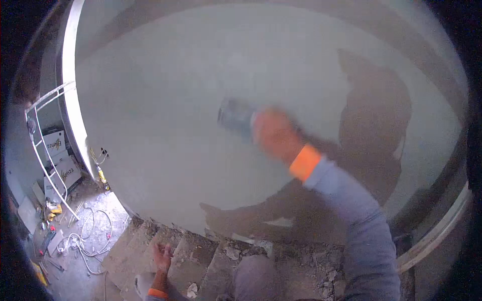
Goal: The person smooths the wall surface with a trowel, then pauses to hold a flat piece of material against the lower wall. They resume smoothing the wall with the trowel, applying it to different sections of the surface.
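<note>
My right hand, blurred by motion, is wrapped round a grey, roughly rectangular tool against the grey-green wall. The tool's blurred edge points up and left; its exact kind cannot be made out. An orange cuff and a grey sleeve cover that arm. Low in the view, my left hand hangs over the dusty floor tiles, its fingers apart and nothing in them. My knee shows at the bottom centre.
At the far left a white metal ladder-like frame leans near stacked boxes. Loose cable and scattered tools lie on the floor below. Rubble lies along the wall's foot. Wires stick out of the wall.
</note>
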`<state>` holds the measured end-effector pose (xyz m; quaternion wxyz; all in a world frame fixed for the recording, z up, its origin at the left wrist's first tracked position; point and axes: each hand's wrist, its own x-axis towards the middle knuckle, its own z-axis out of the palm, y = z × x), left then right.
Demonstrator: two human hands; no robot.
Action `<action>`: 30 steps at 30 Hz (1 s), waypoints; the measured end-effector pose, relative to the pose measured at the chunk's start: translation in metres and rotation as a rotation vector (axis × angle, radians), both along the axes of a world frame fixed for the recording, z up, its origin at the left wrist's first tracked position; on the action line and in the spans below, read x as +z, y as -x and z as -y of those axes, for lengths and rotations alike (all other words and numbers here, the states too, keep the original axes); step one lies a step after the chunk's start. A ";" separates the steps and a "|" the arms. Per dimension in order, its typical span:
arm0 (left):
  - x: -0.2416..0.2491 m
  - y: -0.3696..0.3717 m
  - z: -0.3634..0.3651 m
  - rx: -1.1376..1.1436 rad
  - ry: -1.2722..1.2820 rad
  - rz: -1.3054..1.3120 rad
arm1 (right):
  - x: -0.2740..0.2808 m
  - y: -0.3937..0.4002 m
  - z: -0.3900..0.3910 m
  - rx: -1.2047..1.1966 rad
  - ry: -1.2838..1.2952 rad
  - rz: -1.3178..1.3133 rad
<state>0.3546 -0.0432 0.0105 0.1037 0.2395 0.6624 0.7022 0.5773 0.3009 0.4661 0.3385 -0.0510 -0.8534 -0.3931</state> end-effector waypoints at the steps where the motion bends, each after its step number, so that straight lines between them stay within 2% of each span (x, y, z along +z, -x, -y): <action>1: -0.005 0.002 0.001 0.007 0.010 0.000 | -0.059 0.008 -0.013 0.156 0.101 0.172; 2: -0.012 0.001 0.000 0.016 0.013 0.005 | -0.106 0.011 -0.011 0.014 0.145 0.355; 3: -0.013 -0.001 0.000 0.024 0.017 0.010 | -0.124 -0.004 -0.001 0.163 0.077 0.453; 5: 0.002 -0.009 0.011 -0.019 0.019 0.036 | -0.119 -0.026 0.004 0.119 -0.074 0.485; 7: 0.013 -0.005 0.013 -0.031 0.013 0.033 | -0.053 -0.053 0.013 -0.098 -0.061 0.184; 8: 0.014 -0.001 0.014 -0.023 0.012 0.023 | 0.013 -0.070 0.003 -0.122 0.033 -0.042; 9: 0.016 0.003 0.015 -0.015 0.010 0.013 | 0.072 -0.103 -0.014 0.050 -0.441 -0.277; 12: 0.045 0.002 0.006 0.008 -0.047 0.059 | 0.227 -0.210 -0.041 -0.055 -0.339 -0.918; 13: 0.047 0.006 0.000 -0.014 -0.029 -0.031 | 0.268 -0.251 -0.053 -0.377 -0.231 -0.987; 15: 0.042 0.014 -0.011 -0.057 0.011 -0.207 | 0.319 -0.292 -0.094 -0.621 -0.348 -1.107; 18: 0.003 0.022 -0.026 -0.128 -0.044 -0.058 | 0.374 -0.253 -0.118 -0.646 -0.117 -1.101; 19: 0.000 0.022 -0.026 -0.132 0.021 -0.009 | 0.387 -0.225 -0.116 -0.589 -0.138 -1.019; 21: 0.002 0.013 -0.025 -0.135 0.159 0.090 | 0.392 -0.140 -0.088 -0.481 -0.187 -0.869; 24: 0.019 -0.001 -0.035 -0.125 -0.070 0.130 | 0.368 0.018 -0.039 -0.285 -0.278 -0.656; 25: 0.015 0.001 -0.035 -0.132 -0.028 0.129 | 0.357 0.057 -0.033 -0.036 -0.142 -0.684; 26: 0.008 0.004 -0.038 -0.138 0.013 0.127 | 0.332 0.092 -0.013 0.139 -0.180 -0.570; 27: 0.001 0.009 -0.041 -0.144 0.050 0.128 | 0.297 0.121 0.016 -0.041 -0.041 -0.587; 28: -0.006 0.014 -0.042 -0.151 0.049 0.105 | 0.290 0.160 0.016 -0.059 0.139 -0.453; 29: -0.013 0.020 -0.042 -0.161 0.047 0.082 | 0.254 0.171 0.040 -0.022 0.231 -0.385; 30: -0.019 0.024 -0.040 -0.173 0.044 0.059 | 0.224 0.183 0.047 -0.033 0.153 -0.234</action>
